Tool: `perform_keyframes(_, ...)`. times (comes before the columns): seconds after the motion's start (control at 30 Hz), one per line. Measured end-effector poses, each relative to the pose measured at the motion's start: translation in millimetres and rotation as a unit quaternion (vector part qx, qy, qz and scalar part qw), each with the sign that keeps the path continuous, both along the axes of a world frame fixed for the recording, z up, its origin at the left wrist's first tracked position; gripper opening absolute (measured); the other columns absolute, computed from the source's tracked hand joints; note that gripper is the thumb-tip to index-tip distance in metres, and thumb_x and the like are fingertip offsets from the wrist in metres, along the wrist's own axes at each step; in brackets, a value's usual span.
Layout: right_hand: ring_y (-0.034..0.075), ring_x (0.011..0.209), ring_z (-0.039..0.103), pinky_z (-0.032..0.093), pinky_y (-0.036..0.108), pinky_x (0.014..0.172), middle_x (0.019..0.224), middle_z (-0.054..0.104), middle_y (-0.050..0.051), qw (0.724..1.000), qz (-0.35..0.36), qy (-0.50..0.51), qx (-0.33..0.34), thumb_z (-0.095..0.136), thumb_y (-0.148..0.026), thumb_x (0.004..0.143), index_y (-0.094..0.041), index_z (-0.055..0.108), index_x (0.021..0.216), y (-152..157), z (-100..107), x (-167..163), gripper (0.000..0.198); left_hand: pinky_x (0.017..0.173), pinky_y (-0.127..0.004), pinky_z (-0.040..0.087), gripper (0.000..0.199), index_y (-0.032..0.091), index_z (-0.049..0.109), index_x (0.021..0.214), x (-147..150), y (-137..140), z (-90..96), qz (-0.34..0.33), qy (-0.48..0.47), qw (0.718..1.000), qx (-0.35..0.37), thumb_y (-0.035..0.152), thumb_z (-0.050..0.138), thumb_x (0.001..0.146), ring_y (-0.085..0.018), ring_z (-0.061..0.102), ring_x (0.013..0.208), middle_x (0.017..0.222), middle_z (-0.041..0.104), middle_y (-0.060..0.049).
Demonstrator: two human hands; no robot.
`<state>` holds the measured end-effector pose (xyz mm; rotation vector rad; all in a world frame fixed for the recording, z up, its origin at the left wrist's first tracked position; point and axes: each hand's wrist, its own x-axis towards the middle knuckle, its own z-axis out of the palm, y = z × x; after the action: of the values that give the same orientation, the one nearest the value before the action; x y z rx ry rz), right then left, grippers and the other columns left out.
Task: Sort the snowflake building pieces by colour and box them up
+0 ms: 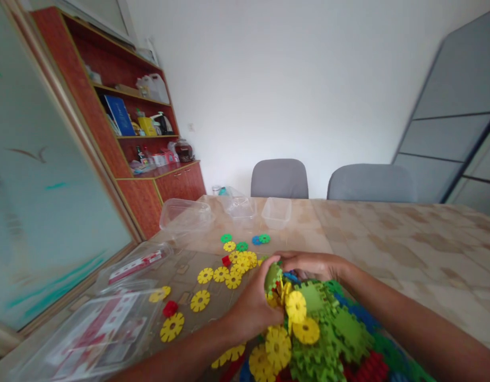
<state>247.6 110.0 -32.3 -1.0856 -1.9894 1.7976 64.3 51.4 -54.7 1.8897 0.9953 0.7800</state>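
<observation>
My left hand [255, 305] curls around a handful of plastic building pieces, with a green notched piece [274, 277] between its thumb and fingers. From the far side, my right hand [312, 263] wraps over the same handful, its fingertips partly hidden. Yellow slotted discs [295, 306] spill out just below the hands. Under and right of them lies a heap of light green toothed pieces [328, 334], mixed with red pieces [368, 367] and blue and dark green ones. Loose yellow discs [200, 301] and a red block [170, 309] lie left of my left hand.
Clear plastic tubs [277, 211] stand at the table's back edge, one with crumpled film. Transparent lids [97, 331] with red-and-white labels lie at the left. Green discs [242, 246] sit beyond the yellow ones. Two grey chairs [280, 178] stand behind the table [420, 249].
</observation>
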Motion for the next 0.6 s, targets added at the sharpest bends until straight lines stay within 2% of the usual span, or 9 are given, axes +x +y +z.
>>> perform_keyframes(0.07, 0.022, 0.100, 0.063, 0.052, 0.033, 0.080, 0.106, 0.067, 0.003, 0.998, -0.010, 0.053, -0.038, 0.048, -0.022, 0.078, -0.022, 0.051, 0.124, -11.7, 7.1, 12.2, 0.046, 0.105, -0.036, 0.036, 0.089, 0.030, 0.027, 0.137, 7.2, -8.7, 10.4, -0.022, -0.015, 1.000, 0.000, 0.002, 0.062, 0.061, -0.023, 0.043, 0.126, 0.140, 0.042, -0.003)
perform_keyframes(0.13, 0.023, 0.106, 0.061, 0.050, 0.035, 0.087, 0.113, 0.066, 0.004, 0.996, -0.018, 0.083, -0.037, 0.052, -0.023, 0.077, -0.022, 0.053, 0.124, -23.2, 14.7, 27.8, 0.047, 0.102, -0.036, 0.039, 0.088, 0.030, 0.024, 0.139, 11.9, -19.8, 19.7, -0.050, -0.007, 0.999, 0.004, 0.004, 0.061, 0.063, -0.024, 0.045, 0.124, 0.142, 0.041, -0.004)
perform_keyframes(0.23, 0.026, 0.119, 0.053, 0.044, 0.040, 0.098, 0.130, 0.058, 0.004, 0.998, -0.031, 0.029, 0.041, 0.056, -0.024, 0.076, -0.025, 0.052, 0.130, -43.1, 22.8, 54.0, 0.054, 0.096, -0.034, 0.046, 0.086, 0.031, 0.023, 0.142, 16.0, -37.4, 28.5, -0.097, 0.043, 0.994, 0.023, 0.009, 0.061, 0.067, -0.024, 0.048, 0.120, 0.140, 0.042, -0.005)
perform_keyframes(0.3, 0.028, 0.128, 0.044, 0.038, 0.044, 0.104, 0.140, 0.049, 0.004, 0.994, -0.034, -0.028, 0.098, 0.059, -0.025, 0.076, -0.025, 0.048, 0.135, -60.4, 25.6, 69.1, 0.060, 0.096, -0.033, 0.047, 0.084, 0.032, 0.024, 0.143, 18.6, -47.1, 31.5, -0.146, 0.074, 0.984, 0.064, 0.014, 0.063, 0.070, -0.024, 0.049, 0.119, 0.137, 0.044, -0.005)
perform_keyframes(0.37, 0.028, 0.131, 0.041, 0.036, 0.045, 0.105, 0.144, 0.044, 0.004, 0.986, -0.019, -0.069, 0.149, 0.061, -0.024, 0.077, -0.027, 0.043, 0.139, -81.0, 27.5, 80.3, 0.064, 0.098, -0.033, 0.045, 0.081, 0.031, 0.026, 0.143, 22.0, -54.3, 33.7, -0.203, 0.104, 0.966, 0.123, 0.023, 0.067, 0.075, -0.024, 0.049, 0.118, 0.134, 0.047, -0.006)
perform_keyframes(0.43, 0.027, 0.129, 0.044, 0.039, 0.042, 0.104, 0.143, 0.046, 0.003, 0.974, -0.002, -0.089, 0.208, 0.061, -0.019, 0.079, -0.032, 0.039, 0.141, -103.1, 29.5, 88.7, 0.068, 0.099, -0.034, 0.044, 0.070, 0.030, 0.029, 0.143, 25.4, -60.5, 36.3, -0.250, 0.149, 0.937, 0.191, 0.033, 0.064, 0.082, -0.025, 0.051, 0.116, 0.131, 0.050, -0.007)
perform_keyframes(0.53, 0.025, 0.125, 0.049, 0.043, 0.037, 0.101, 0.140, 0.051, 0.002, 0.950, -0.007, -0.112, 0.293, 0.061, -0.016, 0.080, -0.039, 0.036, 0.141, -134.6, 31.5, 102.5, 0.070, 0.096, -0.034, 0.046, 0.047, 0.034, 0.033, 0.141, 27.2, -71.6, 39.7, -0.266, 0.198, 0.901, 0.280, 0.032, 0.045, 0.096, -0.024, 0.055, 0.111, 0.130, 0.054, -0.006)
perform_keyframes(0.6, 0.026, 0.126, 0.048, 0.046, 0.038, 0.100, 0.139, 0.051, 0.001, 0.938, -0.021, -0.130, 0.320, 0.060, -0.021, 0.082, -0.041, 0.039, 0.140, -153.3, 28.5, 115.9, 0.065, 0.093, -0.032, 0.047, 0.043, 0.038, 0.035, 0.140, 24.2, -81.1, 37.9, -0.244, 0.193, 0.898, 0.312, 0.032, 0.039, 0.098, -0.022, 0.058, 0.108, 0.129, 0.056, -0.002)
